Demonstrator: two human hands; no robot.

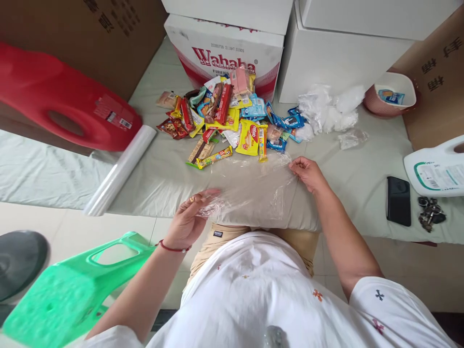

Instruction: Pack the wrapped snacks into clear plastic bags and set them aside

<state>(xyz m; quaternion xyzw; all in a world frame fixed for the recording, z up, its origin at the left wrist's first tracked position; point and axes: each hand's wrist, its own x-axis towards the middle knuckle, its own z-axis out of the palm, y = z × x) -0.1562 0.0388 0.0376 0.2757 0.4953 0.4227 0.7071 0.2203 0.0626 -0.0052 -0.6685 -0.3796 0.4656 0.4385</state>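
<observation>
A clear plastic sheet (253,188) lies stretched on the pale cloth in front of me. My left hand (190,217) is closed on its crumpled near-left edge. The far-right corner is pinched by my right hand (308,171). Just beyond the sheet sits a pile of wrapped snacks (224,121), with a yellow wafer pack (248,137) at its near side.
A roll of clear film (121,169) lies left, beside a red stool (61,101). A green stool (76,285) stands near left. Crumpled bags (329,111), a pink bin (393,94), a phone (398,200), keys (429,212) and a white jug (437,171) sit right. Cartons (224,53) stand behind.
</observation>
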